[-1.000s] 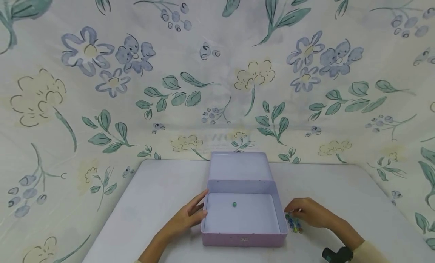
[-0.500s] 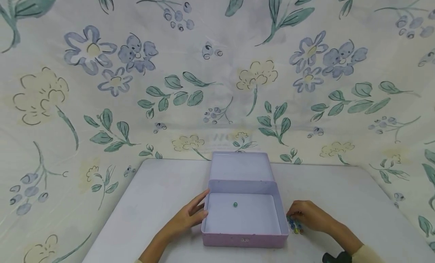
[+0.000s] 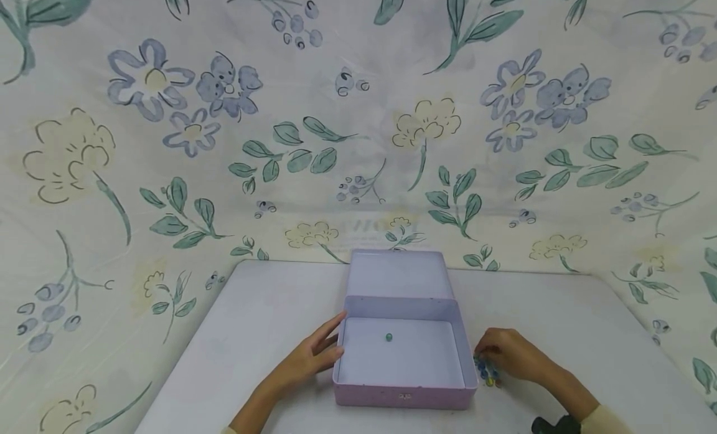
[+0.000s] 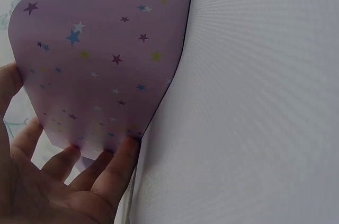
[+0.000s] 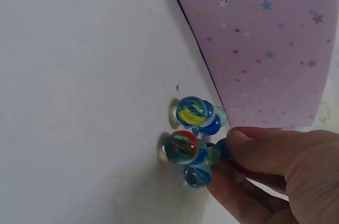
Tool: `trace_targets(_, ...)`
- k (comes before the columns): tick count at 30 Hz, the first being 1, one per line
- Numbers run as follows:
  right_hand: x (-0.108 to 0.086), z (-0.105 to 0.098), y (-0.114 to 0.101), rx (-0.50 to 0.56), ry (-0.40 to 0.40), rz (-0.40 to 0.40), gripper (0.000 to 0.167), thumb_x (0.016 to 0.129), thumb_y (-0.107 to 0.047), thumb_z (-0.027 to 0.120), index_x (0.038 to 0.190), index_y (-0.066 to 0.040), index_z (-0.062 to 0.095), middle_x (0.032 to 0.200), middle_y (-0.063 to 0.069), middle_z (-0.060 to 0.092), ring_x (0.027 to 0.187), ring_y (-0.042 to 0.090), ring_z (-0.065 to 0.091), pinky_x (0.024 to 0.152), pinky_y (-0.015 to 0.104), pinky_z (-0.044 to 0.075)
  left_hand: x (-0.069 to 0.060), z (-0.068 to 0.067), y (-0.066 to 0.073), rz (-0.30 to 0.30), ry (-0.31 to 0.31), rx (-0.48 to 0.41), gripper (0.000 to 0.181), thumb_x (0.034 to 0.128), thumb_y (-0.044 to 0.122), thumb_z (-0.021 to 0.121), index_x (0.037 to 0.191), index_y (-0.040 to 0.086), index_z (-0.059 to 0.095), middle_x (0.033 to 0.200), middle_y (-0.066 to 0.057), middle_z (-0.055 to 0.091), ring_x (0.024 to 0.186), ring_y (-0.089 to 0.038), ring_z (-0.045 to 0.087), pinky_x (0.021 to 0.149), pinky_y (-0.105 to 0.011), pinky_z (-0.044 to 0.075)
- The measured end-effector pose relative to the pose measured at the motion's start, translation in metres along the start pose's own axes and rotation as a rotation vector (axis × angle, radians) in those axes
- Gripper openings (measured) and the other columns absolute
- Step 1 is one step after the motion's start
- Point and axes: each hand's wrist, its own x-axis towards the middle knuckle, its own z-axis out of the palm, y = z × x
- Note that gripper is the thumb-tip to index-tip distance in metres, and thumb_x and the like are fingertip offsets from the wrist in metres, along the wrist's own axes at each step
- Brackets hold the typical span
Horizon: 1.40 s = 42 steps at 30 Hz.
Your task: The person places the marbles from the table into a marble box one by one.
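The head view faces forward-down; nearer wrist views flank the shared box [image 3: 381, 396].

Your white counter [image 3: 269, 309]
You have an open purple box [image 3: 405, 396] standing on it, with a cluster of glass marbles [image 5: 197, 150] lying just beside its right wall.

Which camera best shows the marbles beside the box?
The right wrist view: the marbles appear large, with coloured swirls visible. The head view shows them tiny, beside the right hand; the left wrist view, none.
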Motion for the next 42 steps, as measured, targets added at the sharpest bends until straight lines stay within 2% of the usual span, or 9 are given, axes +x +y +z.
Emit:
trace_targets(9,0.0,-0.016,-0.004,0.011,0.119,-0.029,0.013,0.084,0.006,0.072,0.094,-0.003,0.075,0.091,0.003,0.072,0.084,0.012,0.07,0.072,0.023,0.061,0.0,0.001,0.002,-0.01,-0.003,-0.004,0.066,0.1027,0.024,0.056,0.159,0.033,0.022,0.17,-0.008,0.008,0.15,-0.052,0.014,0.11,-0.059,0.044)
trace_targets(17,0.005,-0.035,-0.01,0.036,0.183,-0.115,0.017,0.084,0.006,0.073,0.096,-0.005,0.075,0.091,0.002,0.072,0.085,0.005,0.068,0.074,0.021,0.061,-0.002,0.002,0.003,-0.004,-0.01,-0.008,0.067,0.1029,0.024,0.056,0.16,0.03,0.022,0.17,-0.01,0.007,0.15,-0.054,0.013,0.109,-0.059,0.044)
trace_targets(21,0.013,-0.041,-0.019,0.045,0.187,-0.145,0.018,0.085,0.004,0.073,0.098,-0.009,0.075,0.093,0.002,0.072,0.086,0.008,0.069,0.076,0.023,0.062,-0.001,0.002,0.002,-0.005,-0.013,-0.016,0.067,0.1032,0.024,0.055,0.16,0.03,0.021,0.17,-0.01,0.006,0.149,-0.054,0.013,0.11,-0.06,0.043)
trace_targets(28,0.033,-0.045,-0.039,0.063,0.168,-0.148,0.014,0.089,-0.002,0.072,0.102,-0.007,0.076,0.096,-0.001,0.072,0.087,0.015,0.07,0.077,0.023,0.061,-0.001,0.001,0.001,-0.002,-0.011,-0.014,0.066,0.1031,0.024,0.055,0.16,0.03,0.022,0.17,-0.01,0.006,0.149,-0.054,0.013,0.109,-0.059,0.044)
trace_targets(35,0.054,-0.039,-0.058,0.071,0.144,-0.163,0.019,0.087,0.001,0.072,0.1,-0.011,0.077,0.096,-0.002,0.072,0.088,0.006,0.067,0.076,0.017,0.059,-0.001,0.002,0.002,-0.011,-0.004,-0.011,0.066,0.1029,0.025,0.056,0.16,0.032,0.022,0.17,-0.009,0.007,0.15,-0.053,0.014,0.11,-0.058,0.044)
trace_targets(42,0.077,-0.035,-0.075,0.013,0.114,-0.228,0.019,0.085,0.003,0.074,0.099,-0.01,0.077,0.095,-0.002,0.072,0.087,0.008,0.067,0.075,0.018,0.059,-0.002,0.002,0.003,-0.01,-0.01,-0.012,0.066,0.1032,0.025,0.055,0.16,0.031,0.021,0.17,-0.01,0.006,0.149,-0.053,0.014,0.11,-0.06,0.043)
